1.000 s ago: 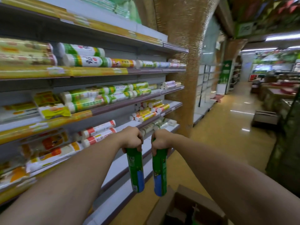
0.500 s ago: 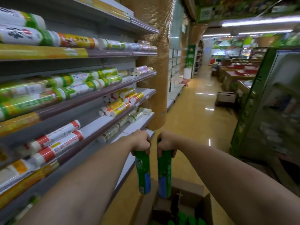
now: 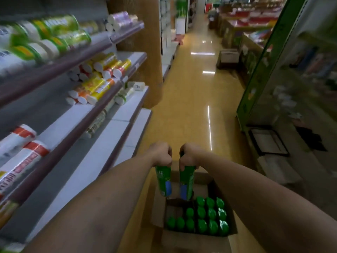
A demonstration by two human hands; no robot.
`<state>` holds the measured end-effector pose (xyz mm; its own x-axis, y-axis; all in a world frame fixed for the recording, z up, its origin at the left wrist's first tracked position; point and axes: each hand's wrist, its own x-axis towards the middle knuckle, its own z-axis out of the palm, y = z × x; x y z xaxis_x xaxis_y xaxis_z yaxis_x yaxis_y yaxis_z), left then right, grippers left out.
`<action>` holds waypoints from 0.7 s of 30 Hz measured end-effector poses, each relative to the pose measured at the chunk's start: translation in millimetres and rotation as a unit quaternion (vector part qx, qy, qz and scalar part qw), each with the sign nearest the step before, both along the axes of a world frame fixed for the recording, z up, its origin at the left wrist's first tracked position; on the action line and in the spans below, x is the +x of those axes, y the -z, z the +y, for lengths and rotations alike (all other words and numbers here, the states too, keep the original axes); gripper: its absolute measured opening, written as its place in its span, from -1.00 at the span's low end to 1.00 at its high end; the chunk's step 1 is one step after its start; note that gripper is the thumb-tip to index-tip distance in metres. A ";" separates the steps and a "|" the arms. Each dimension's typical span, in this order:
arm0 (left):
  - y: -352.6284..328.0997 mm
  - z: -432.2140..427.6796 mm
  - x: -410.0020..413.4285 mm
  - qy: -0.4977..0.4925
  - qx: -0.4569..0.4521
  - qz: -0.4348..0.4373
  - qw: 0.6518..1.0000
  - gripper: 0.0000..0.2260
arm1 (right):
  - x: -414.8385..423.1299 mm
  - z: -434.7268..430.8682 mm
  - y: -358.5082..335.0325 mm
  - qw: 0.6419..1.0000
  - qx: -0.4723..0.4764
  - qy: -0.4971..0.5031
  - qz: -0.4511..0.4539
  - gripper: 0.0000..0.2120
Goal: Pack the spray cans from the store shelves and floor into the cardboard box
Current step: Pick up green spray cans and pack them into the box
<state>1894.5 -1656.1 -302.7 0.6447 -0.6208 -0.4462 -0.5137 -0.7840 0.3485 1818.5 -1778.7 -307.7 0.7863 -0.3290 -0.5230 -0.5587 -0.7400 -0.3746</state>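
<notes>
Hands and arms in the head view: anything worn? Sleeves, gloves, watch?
Nothing worn shows. Left forearm and right forearm are bare to the frame edge: no sleeves. Left hand and right hand: no gloves, no wristwatch or bands. Rings: cannot tell.

Almost no writing here is legible. A small white box [image 3: 138,86] at the far end of a white shelf [image 3: 144,95] bears a dark handwritten mark that looks like a capital T, and the rest is too small to tell. Red lettering runs along the red-and-white rolls [image 3: 20,161] at the near left edge, blurred past reading. The spray can [image 3: 163,181] on the left carries pale print near its top, also unreadable.
</notes>
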 end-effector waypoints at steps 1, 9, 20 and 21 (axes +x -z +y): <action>14.4 -3.0 6.6 0.001 0.004 0.012 1.000 -0.73 | 4.2 -3.3 14.2 1.000 0.000 0.001 0.003 -0.58; 150.2 -28.4 43.6 0.002 0.040 0.084 0.996 -0.66 | 35.0 -37.8 154.8 0.998 0.049 -0.008 0.041 -0.68; 335.7 -61.2 58.1 -0.076 0.084 0.110 0.987 -0.55 | 43.4 -66.5 347.1 0.995 0.085 0.045 0.041 -0.62; 353.0 -62.7 56.2 -0.077 0.082 0.114 0.987 -0.52 | 41.4 -66.1 363.9 0.994 0.089 0.045 0.045 -0.59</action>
